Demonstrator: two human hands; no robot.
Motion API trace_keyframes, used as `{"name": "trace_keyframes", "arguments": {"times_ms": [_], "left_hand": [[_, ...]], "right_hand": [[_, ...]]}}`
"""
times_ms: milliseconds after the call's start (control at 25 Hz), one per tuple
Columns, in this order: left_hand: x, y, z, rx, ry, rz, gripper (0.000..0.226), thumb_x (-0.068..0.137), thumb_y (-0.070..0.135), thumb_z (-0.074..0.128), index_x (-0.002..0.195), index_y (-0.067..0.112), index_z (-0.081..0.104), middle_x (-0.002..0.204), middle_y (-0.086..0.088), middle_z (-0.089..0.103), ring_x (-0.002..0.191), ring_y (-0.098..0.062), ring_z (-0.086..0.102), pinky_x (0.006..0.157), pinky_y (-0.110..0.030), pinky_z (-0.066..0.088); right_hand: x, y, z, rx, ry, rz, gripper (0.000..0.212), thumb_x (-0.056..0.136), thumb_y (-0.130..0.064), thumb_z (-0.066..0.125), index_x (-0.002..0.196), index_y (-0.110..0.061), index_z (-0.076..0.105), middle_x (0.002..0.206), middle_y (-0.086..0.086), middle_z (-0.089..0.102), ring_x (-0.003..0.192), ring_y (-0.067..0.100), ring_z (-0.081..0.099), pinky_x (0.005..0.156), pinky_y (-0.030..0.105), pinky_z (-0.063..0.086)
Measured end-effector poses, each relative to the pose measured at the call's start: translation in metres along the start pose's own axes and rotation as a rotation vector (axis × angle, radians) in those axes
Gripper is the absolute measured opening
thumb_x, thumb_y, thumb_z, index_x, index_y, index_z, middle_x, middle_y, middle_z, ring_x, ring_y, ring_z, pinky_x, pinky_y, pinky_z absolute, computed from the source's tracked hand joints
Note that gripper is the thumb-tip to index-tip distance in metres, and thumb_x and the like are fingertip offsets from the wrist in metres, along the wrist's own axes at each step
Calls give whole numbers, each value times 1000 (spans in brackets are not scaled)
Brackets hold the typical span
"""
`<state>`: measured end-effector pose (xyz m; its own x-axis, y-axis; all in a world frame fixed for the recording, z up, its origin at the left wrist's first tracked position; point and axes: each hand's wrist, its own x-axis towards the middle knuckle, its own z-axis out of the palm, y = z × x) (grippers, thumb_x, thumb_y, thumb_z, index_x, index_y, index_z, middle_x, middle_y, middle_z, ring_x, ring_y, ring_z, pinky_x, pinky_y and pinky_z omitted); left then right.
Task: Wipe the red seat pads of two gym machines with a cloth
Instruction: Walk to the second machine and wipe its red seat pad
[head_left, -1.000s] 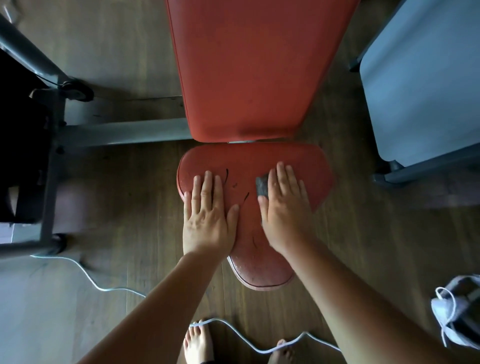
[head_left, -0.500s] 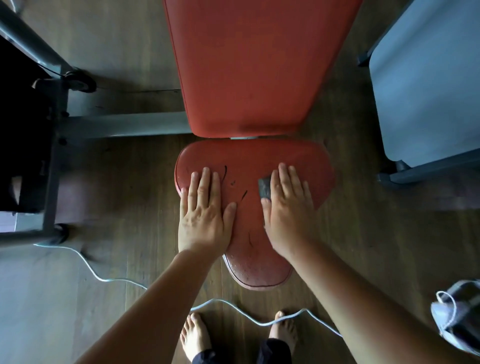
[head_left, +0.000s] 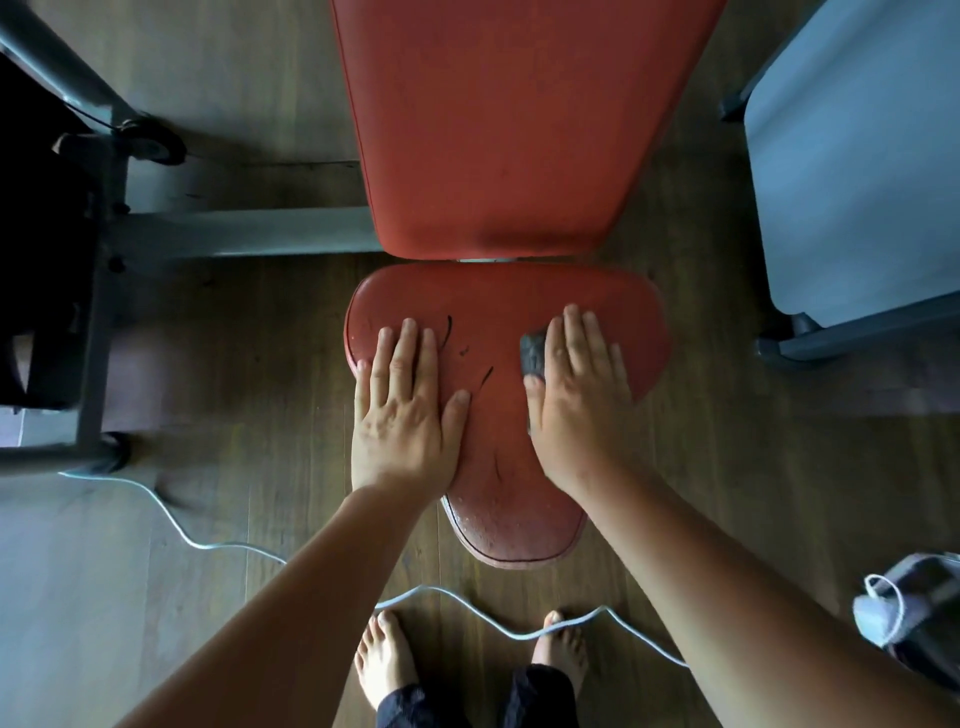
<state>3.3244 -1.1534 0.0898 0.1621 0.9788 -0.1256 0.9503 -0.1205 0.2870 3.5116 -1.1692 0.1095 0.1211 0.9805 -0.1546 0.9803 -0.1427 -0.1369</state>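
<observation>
Red vinyl, cracked: the heart-shaped red padded seat pad (head_left: 506, 415) of the gym machine fills the centre of the head view, with the long red padded backrest (head_left: 509, 124) just beyond it.

Right hand (head_left: 576, 400): flat, palm down on the right half of the seat. Fingers (head_left: 574, 338) extended, not clenched, pressing the small dark grey cloth (head_left: 532, 353) onto the vinyl. Only a corner of the cloth shows past the index finger; the rest is hidden under the palm.

Left hand (head_left: 402, 410): flat on the left lobe of the seat, fingers spread and empty, grasping nothing. Judged to be bracing.

Change over the last second: very little. The cloth and right hand sit at almost the same spot on the seat as 1.0 s ago, and the left hand has not shifted. The view has tilted down, so both bare feet (head_left: 387, 660) and the thin white cable (head_left: 218, 545) on the wooden floor (head_left: 249, 364) now show more fully.

Judgement: the stroke is paused or very slow mid-pad. The narrow front tip and left lobe look unwiped from here. Second machine not yet addressed.
</observation>
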Motion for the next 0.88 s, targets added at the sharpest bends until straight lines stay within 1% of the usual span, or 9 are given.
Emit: {"name": "trace_keyframes", "arguments": {"times_ms": [80, 200, 280, 360, 480, 560, 680, 760, 880], "left_hand": [[0, 0, -1, -1, -4, -6, 74, 102, 53, 25, 163, 13, 19, 172, -5, 11, 160, -26, 3, 128, -47, 5], [1, -1, 1, -4, 1, -6, 74, 102, 53, 24, 163, 13, 18, 172, -4, 10, 160, -25, 2, 129, -46, 4], [1, -2, 3, -13, 2, -3, 73, 102, 53, 25, 163, 14, 19, 172, -4, 10, 160, -26, 3, 128, -47, 5], [1, -3, 3, -12, 6, -2, 73, 102, 53, 26, 163, 13, 20, 172, -5, 12, 160, -27, 4, 128, -48, 7], [0, -3, 2, -8, 3, 2, 73, 102, 52, 27, 163, 12, 21, 172, -5, 12, 160, -27, 4, 128, -48, 7], [0, -1, 2, -8, 4, -4, 73, 102, 52, 28, 163, 12, 21, 172, -6, 13, 160, -27, 4, 128, -47, 6], [1, 0, -2, 2, -10, -7, 74, 102, 53, 28, 163, 13, 21, 172, -5, 12, 160, -26, 4, 129, -45, 4], [3, -2, -5, -2, -45, -4, 75, 102, 55, 27, 163, 14, 19, 173, -4, 10, 160, -25, 1, 129, -44, 3], [2, -11, -11, -10, -54, 36, 73, 102, 53, 33, 163, 13, 21, 172, -4, 12, 160, -24, 3, 129, -43, 7]], "right_hand": [[12, 19, -6, -7, -19, -91, 63, 102, -38, 29, 156, -6, 33, 168, 11, 24, 156, 29, 19, 125, 50, 19], [80, 52, -17, -84, -4, 114, 63, 104, -38, 28, 159, -8, 27, 169, 10, 21, 157, 29, 16, 127, 51, 15], [83, 47, -16, -85, 16, 178, 62, 103, -36, 33, 159, -9, 26, 169, 10, 22, 157, 30, 16, 126, 52, 17], [42, 20, -11, -50, 15, 69, 61, 102, -35, 36, 158, -13, 28, 168, 7, 25, 156, 30, 19, 124, 53, 21], [-29, 3, -11, 3, -74, -113, 60, 103, -37, 30, 159, -16, 27, 168, 3, 25, 156, 26, 20, 123, 50, 24], [-14, 5, -12, 8, -90, -150, 59, 104, -38, 27, 159, -17, 27, 169, 2, 24, 156, 24, 19, 124, 50, 23], [61, -6, -10, -46, -62, -125, 58, 106, -38, 30, 161, -20, 23, 170, 1, 18, 158, 24, 12, 126, 50, 17], [84, -16, -8, -36, -63, -113, 59, 106, -37, 33, 161, -21, 21, 171, 1, 14, 158, 24, 7, 127, 50, 13], [30, -28, -7, -24, -68, -221, 61, 103, -37, 37, 159, -17, 27, 169, 4, 21, 157, 26, 15, 125, 51, 20]]}}
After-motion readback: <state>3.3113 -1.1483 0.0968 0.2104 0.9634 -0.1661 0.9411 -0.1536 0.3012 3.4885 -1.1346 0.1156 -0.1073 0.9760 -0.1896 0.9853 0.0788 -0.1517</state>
